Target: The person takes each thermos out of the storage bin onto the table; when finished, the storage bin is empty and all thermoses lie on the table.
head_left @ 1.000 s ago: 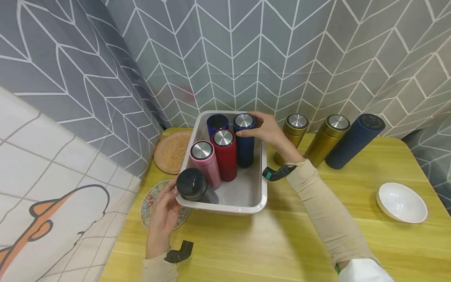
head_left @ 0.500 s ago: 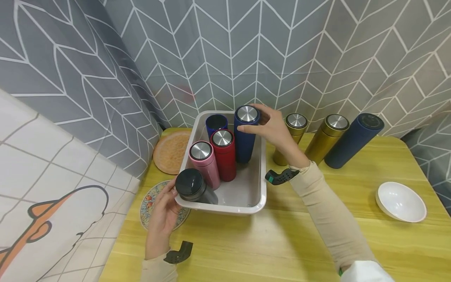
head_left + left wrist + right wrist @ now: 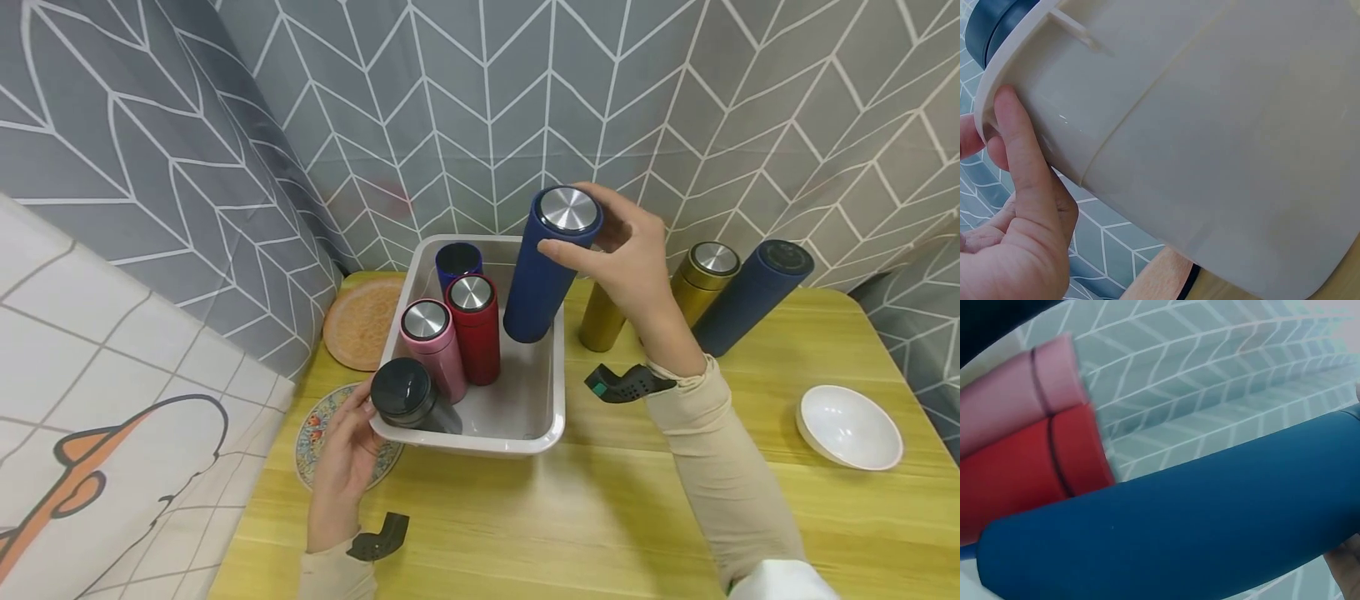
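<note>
My right hand [image 3: 626,246] grips a blue thermos flask [image 3: 543,271] near its silver-topped lid. The flask leans, its lower end over the right part of a white plastic tub [image 3: 557,408]; in the right wrist view its blue body [image 3: 1166,525] crosses the picture. My left hand [image 3: 347,450] holds the tub's left front corner, and in the left wrist view its fingers [image 3: 1019,137] hook under the rim. Inside the tub stand a red flask [image 3: 476,333], a pink flask [image 3: 438,350], a short dark jar-like flask [image 3: 408,396] and a blue open-topped cup [image 3: 457,262].
Right of the tub stand two gold flasks [image 3: 600,321], [image 3: 701,279] and a dark blue flask [image 3: 757,296], one gold flask partly behind my right hand. A white bowl [image 3: 849,427] sits farther right. An orange round mat [image 3: 363,325] and a patterned round mat [image 3: 311,442] lie at left.
My right hand has lifted the blue flask up and to the right, tilting it as it rises out of the tub. The left hand stays at the tub's corner.
</note>
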Tool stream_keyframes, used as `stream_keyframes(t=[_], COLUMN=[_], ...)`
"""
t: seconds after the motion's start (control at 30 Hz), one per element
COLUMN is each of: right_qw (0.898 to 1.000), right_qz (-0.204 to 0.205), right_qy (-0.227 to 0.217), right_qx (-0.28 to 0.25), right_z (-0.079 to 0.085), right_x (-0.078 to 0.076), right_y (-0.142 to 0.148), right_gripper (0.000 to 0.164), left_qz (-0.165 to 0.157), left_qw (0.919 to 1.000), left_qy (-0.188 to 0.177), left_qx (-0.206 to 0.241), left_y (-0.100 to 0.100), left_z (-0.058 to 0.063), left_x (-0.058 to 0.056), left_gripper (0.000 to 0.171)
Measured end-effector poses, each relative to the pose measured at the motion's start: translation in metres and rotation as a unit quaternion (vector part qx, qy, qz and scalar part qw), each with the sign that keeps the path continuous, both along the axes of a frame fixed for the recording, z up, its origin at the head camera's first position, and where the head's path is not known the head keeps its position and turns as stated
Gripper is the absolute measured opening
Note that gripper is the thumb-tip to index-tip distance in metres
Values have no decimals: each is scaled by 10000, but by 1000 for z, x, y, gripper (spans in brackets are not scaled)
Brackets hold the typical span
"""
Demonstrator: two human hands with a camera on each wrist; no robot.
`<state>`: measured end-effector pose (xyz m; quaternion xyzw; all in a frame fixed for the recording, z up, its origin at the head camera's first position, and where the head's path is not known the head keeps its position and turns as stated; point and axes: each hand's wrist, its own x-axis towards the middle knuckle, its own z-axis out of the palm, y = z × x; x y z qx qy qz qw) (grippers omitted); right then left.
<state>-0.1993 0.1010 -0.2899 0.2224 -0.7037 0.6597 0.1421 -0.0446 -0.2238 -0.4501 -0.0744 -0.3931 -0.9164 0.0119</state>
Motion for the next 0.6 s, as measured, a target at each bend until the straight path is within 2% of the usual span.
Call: stream_keyframes(t=[0.23,0.43,0.6], right_qw=[9919,9896,9903], right_qz=[425,457,449], right_qy=[449,734,875], right_qx=[-1112,-1154,-979], right_z=[23,32,25], right_x=[30,49,58], right_y=[9,22,37], right_gripper=[59,59,61], left_qz=[-88,5,48], left_qw=[9999,10000,9999], left_qy=[38,-18,-107], left_qx=[31,-49,-67], left_y=[0,0,-1], left_z=[-1,-1,0], left_x=[-1,0,0], left_gripper=[51,51,51])
